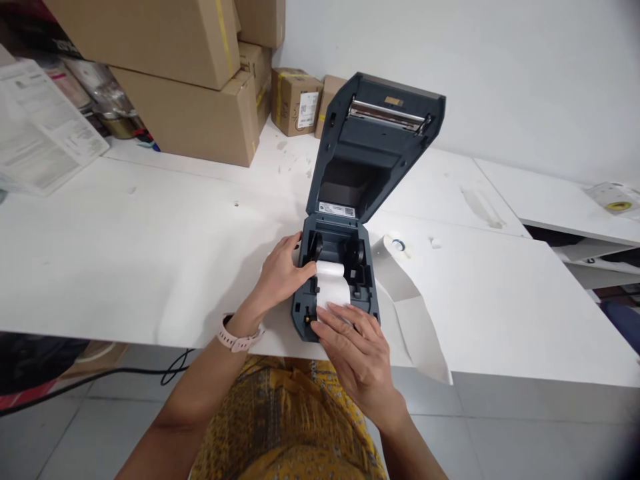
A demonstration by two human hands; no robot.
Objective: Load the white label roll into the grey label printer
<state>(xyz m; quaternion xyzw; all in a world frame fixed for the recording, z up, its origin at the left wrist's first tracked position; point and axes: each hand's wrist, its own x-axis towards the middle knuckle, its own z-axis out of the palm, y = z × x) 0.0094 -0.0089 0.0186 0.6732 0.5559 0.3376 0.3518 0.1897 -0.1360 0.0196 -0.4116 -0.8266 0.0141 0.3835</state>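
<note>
Clasping printer [334,233], centre of frame, by left side with left hand [283,270]; resting right hand [360,353] on paper [333,291] inside, with fingers extended, grasping nothing. Done: laying paper in. Not yet done: shutting lid [367,143], upper centre. Hard to judge roll [330,269] seating.

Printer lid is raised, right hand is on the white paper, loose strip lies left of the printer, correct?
No: the head view shows the loose strip right of the printer; lid raised and right hand on the white paper are correct.
</note>
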